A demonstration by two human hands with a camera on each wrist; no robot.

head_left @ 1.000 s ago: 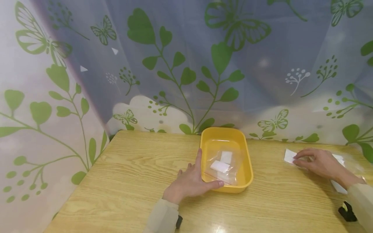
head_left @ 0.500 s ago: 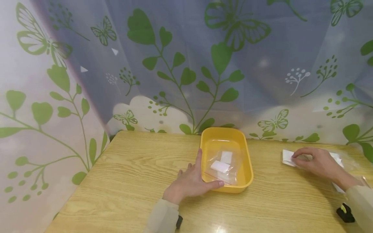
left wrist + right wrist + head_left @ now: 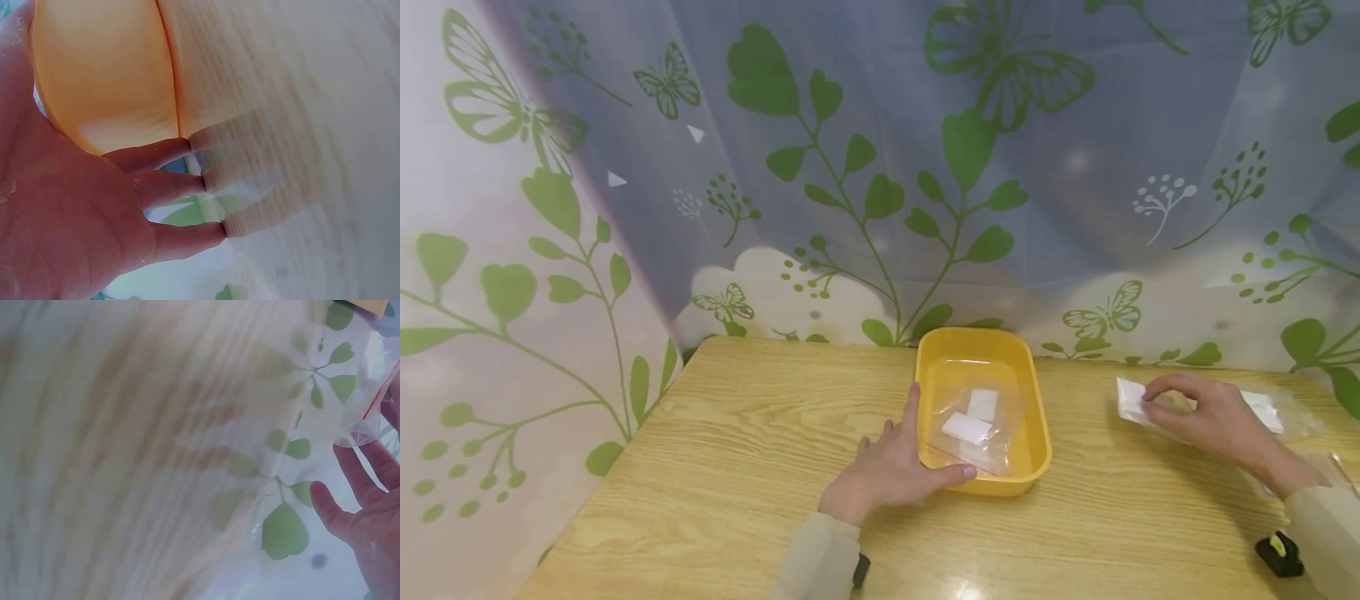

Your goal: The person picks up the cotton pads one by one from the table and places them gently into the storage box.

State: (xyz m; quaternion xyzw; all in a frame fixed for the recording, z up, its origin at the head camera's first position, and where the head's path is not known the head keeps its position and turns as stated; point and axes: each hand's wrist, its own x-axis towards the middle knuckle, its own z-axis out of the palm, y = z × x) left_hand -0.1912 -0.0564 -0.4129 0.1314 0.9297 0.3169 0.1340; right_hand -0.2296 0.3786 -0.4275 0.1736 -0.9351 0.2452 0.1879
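In the head view my left hand rests against the near left corner of a yellow plastic tray. Its index finger lies along the left rim and the thumb reaches over the near rim. The left wrist view has its other fingers extended, tips on the table. Inside the tray is a clear zip bag with white pieces. At the right, my right hand pinches another clear zip bag with something white in it. The right wrist view catches that bag's red seal line; some fingers stay free of it.
More clear bags with white contents lie behind and under the right wrist. The wood-grain table ends at a patterned curtain, close behind the tray. A black strap piece sits by the right sleeve.
My right hand has drawn slightly left, and the pinched bag has come with it, lifting a little off the table. The left hand and the tray have stayed in place.
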